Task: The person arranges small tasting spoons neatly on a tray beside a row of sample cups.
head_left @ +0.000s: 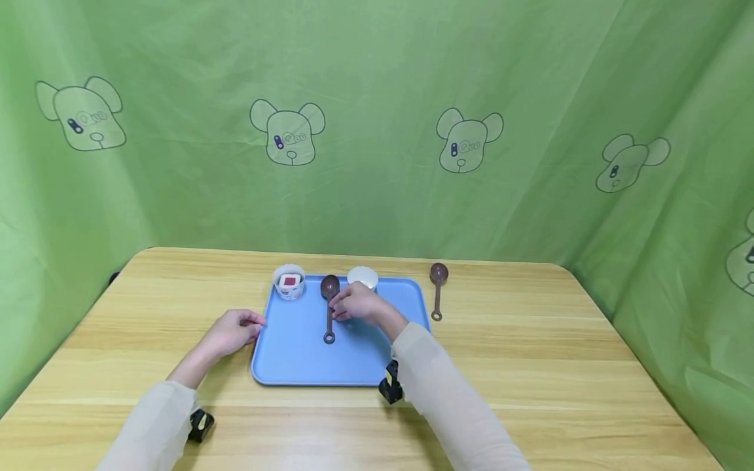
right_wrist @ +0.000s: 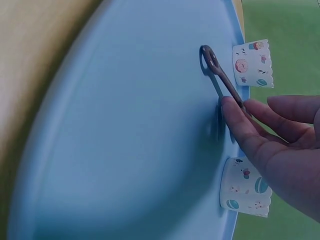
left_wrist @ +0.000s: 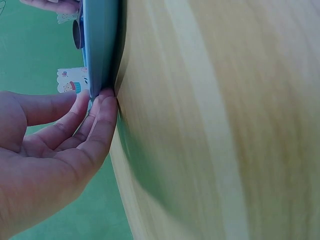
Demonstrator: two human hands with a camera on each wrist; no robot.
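My right hand (head_left: 358,304) pinches the handle of a brown spoon (head_left: 329,314), a round-bowled one with a ring at its handle end. In the right wrist view the spoon's handle (right_wrist: 227,82) passes between the fingertips, with its shadow on the blue tray (right_wrist: 125,100). At the tray's left rim is my left hand (head_left: 232,330), its fingertips right at the edge. Seen from the left wrist, the left hand's (left_wrist: 55,145) fingers reach low along the tray's outer side (left_wrist: 102,45), close over the table.
A paper cup (head_left: 288,292) with a white and red item inside stands at the tray's back left. Another paper cup (head_left: 362,276) stands behind my right hand. Right of the tray, a second brown spoon (head_left: 437,291) lies on the wooden table (head_left: 530,340). A green curtain (head_left: 377,209) hangs behind.
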